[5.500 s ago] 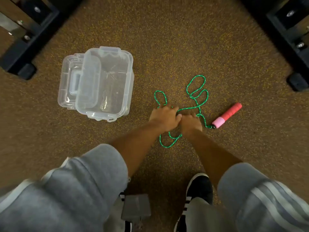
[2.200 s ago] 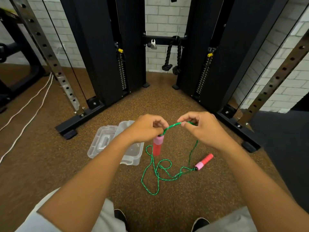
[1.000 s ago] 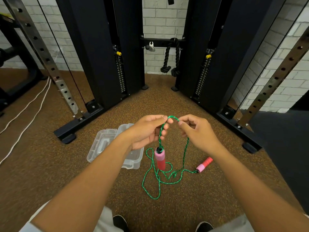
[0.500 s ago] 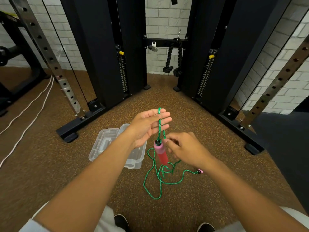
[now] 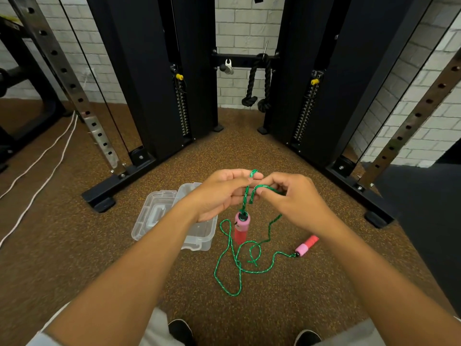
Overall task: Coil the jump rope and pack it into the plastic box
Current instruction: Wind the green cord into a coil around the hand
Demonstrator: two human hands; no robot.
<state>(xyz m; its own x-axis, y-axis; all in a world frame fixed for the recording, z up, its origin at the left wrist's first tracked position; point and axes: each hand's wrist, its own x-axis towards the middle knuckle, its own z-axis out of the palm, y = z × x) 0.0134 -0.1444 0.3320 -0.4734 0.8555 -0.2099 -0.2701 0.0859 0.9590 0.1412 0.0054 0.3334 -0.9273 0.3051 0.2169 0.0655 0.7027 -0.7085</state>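
Two hands: both raised in front of the body, close together, each closed on the rope.
Left hand [image 5: 219,193]: fingers curled, pinching a loop of rope [image 5: 245,198] at the fingertips; one handle [image 5: 241,227] hangs upright below it, clear of the floor as far as can be told.
Right hand [image 5: 290,198]: thumb and forefinger pinch the next bend of rope just beside the left fingertips; the strand passes behind the palm and is hidden there.
Loose rope: trails down to the floor [image 5: 74,245] in overlapping loops between the feet and the box; where strands cross, which lies on top is hard to tell.
Second handle [image 5: 306,246]: flat on the floor, right of the loops, well apart from the hanging one.
Box [image 5: 199,236]: clear, open, on the floor left of the rope; the left forearm covers much of it.
Lid [image 5: 154,213]: beside the box on its left, seemingly touching it.
Cut off: shoes [image 5: 180,332] at the bottom edge.
Room: bare floor in front of the box and rope; black rack bases [image 5: 112,191] close in on left and right, meeting towards the brick wall [image 5: 239,26].
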